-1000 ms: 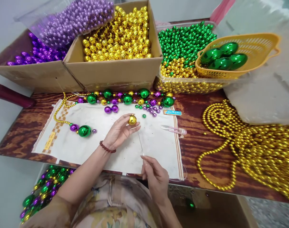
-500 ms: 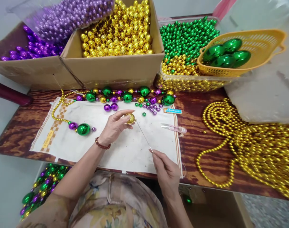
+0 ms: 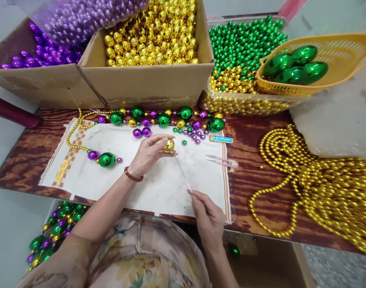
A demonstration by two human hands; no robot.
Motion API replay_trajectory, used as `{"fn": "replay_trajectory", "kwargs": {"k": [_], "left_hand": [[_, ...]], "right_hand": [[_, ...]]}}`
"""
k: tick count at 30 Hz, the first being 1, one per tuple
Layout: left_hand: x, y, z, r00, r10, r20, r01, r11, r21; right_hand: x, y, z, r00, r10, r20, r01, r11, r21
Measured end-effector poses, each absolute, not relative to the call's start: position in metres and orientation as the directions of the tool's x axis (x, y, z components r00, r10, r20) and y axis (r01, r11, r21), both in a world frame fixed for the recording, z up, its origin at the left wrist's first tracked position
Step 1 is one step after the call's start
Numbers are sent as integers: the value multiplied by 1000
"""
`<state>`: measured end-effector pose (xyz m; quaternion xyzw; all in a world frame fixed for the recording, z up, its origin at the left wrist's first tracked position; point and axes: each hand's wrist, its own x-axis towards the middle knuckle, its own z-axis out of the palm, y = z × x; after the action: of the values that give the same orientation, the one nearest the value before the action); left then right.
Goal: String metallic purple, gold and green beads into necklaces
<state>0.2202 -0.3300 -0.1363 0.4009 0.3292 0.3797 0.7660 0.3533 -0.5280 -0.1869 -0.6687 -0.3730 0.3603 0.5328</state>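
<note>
My left hand (image 3: 149, 154) pinches a shiny gold bead (image 3: 168, 145) between thumb and fingers above the white towel (image 3: 159, 188). My right hand (image 3: 208, 212) grips a long thin needle (image 3: 183, 175), which slants up toward the bead. The needle's tip ends just below the bead by my left fingertips; whether it touches is too small to tell. Left of my hands lies a strung end with a purple bead (image 3: 93, 155), a large green bead (image 3: 106, 160) and a small lilac bead (image 3: 119, 160). Two loose purple beads (image 3: 141, 132) sit behind my left hand.
A finished-looking bead strand (image 3: 163, 120) runs along the towel's back edge. Thread snips (image 3: 222, 161) lie at right beside a blue label (image 3: 221, 139). Boxes of gold beads (image 3: 147, 86) and a yellow basket (image 3: 315, 86) stand behind. Gold bead chains (image 3: 327, 192) cover the right side.
The gold bead has turned in my left fingers, and the needle's tip now sits lower against it. My right hand keeps its grip on the needle. The view has shifted slightly.
</note>
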Motion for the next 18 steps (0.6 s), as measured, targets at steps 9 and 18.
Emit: {"fn": "replay_trajectory", "kwargs": {"k": [9,18], "left_hand": [[228,-327,-141,440,870,-223,-390,408,826],[235,-337,-141,428,880,-208,-421,397,816]], "right_hand": [[344,-527,-196,453,888,-77,85,-129,-988],[332,-519,-200,457,883,-106,-18,-110,-994]]}}
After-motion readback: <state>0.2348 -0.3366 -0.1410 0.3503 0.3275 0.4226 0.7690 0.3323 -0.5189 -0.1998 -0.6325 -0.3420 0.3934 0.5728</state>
